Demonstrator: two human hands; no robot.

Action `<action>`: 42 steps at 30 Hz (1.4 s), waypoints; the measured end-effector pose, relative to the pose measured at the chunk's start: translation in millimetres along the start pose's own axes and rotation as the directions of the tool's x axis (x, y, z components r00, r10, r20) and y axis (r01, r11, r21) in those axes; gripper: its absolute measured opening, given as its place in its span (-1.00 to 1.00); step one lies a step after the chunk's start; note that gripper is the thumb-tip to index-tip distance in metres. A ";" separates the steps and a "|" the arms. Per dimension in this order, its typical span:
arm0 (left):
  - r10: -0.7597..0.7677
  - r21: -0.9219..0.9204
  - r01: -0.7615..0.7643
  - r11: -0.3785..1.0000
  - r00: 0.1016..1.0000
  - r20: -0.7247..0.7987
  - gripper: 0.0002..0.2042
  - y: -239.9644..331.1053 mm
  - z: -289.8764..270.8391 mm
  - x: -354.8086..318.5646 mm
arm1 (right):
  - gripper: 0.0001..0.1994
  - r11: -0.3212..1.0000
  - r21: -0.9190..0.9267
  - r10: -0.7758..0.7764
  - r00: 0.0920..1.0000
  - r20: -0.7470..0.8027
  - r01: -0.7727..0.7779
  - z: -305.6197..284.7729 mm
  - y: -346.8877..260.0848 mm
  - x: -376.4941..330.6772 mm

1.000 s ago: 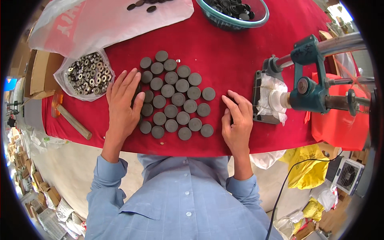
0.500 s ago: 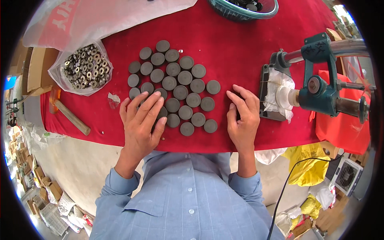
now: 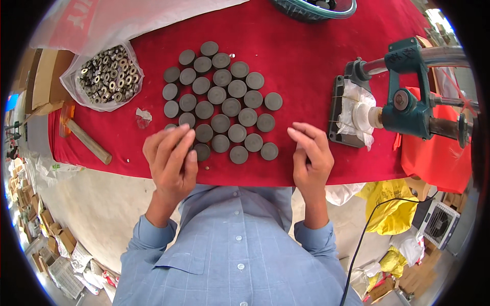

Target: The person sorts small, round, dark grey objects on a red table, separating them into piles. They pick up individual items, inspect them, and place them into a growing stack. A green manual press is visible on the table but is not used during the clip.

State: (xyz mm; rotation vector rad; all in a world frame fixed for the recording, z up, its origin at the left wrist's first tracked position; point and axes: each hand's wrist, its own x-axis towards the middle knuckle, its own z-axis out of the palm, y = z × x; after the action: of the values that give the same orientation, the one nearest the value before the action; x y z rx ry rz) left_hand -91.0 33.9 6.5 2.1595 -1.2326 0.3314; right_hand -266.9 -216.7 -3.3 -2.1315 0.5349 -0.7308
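Observation:
Several dark grey round discs (image 3: 231,107) lie flat in a loose cluster of staggered rows on the red cloth. My left hand (image 3: 171,158) is at the cluster's lower left corner, its fingers curved and the thumb apart from them. It partly covers a disc or two there, and I see nothing held in it. To the right of the cluster, my right hand (image 3: 311,158) hovers near the table's front edge. Its fingers are half bent, with a gap to the thumb and no object visible between them.
At the right stands a green hand press (image 3: 403,99) with a plastic-wrapped base. A clear bag of small metal rings (image 3: 109,81) sits at the left, above a wooden-handled hammer (image 3: 89,143). A green bowl (image 3: 311,14) of dark parts is at the back.
My left hand has drawn back from the discs toward the near edge, its fingers closer together. My right hand's fingers have bent in a little. The whole view has shifted slightly.

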 end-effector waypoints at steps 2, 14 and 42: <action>0.028 0.006 -0.028 1.000 0.999 0.026 -0.61 14.2 -3.4 -7.6 | -0.52 1.000 -0.008 -0.017 1.000 0.006 0.017 2.6 0.2 -12.3; 0.078 0.105 -0.103 0.989 0.972 0.220 -0.49 40.6 20.7 -12.8 | -0.55 0.992 -0.121 -0.032 0.999 0.026 0.035 5.4 -1.3 -9.1; 0.186 0.073 -0.195 0.978 0.976 0.114 -0.48 57.2 39.4 -34.2 | -0.73 0.883 -0.260 -0.361 0.919 0.160 0.392 3.5 -3.3 -24.8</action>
State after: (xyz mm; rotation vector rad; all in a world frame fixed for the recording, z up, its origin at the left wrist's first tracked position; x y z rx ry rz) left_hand -160.7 11.5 -18.6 2.1576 -1.5165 0.3569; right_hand -282.6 -198.2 -10.4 -2.5732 0.1704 -0.7798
